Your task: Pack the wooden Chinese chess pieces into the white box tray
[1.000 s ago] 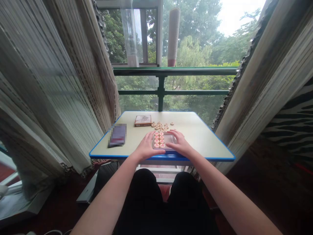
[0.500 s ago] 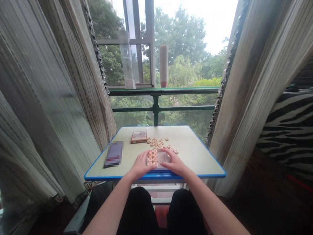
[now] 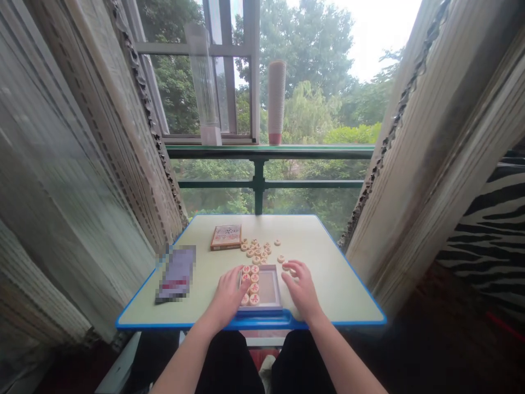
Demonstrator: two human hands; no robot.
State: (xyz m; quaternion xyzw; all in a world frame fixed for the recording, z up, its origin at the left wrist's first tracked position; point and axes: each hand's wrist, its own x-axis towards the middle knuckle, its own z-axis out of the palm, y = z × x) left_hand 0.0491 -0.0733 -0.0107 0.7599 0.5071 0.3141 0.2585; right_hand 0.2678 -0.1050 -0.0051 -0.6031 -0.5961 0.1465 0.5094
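A shallow open box (image 3: 280, 295) lies near the table's front edge. Two columns of xiangqi pieces (image 3: 254, 289) with red characters fill its left side, and its right side shows the bare bottom. My left hand (image 3: 228, 294) grips the box's left edge, its thumb across the left column, partly hiding those pieces. To the right of the box, my right hand (image 3: 302, 289) hovers low with fingers curved and apart. Beneath its fingertips a loose piece is partly hidden. More loose pieces (image 3: 256, 253) lie scattered beyond the box, with one piece (image 3: 281, 259) just ahead of my right hand.
A printed box lid (image 3: 226, 237) lies at the back left of the blue-edged table (image 3: 336, 295). A blurred purple packet (image 3: 177, 273) rests at the left edge. Behind the table, a stack of cups (image 3: 276, 104) and a clear tube (image 3: 205, 87) stand above the green railing (image 3: 262, 153).
My right hand has left the box's right side and moved right, toward loose pieces. My left hand stays at the left edge. The camera view has tilted and shifted.
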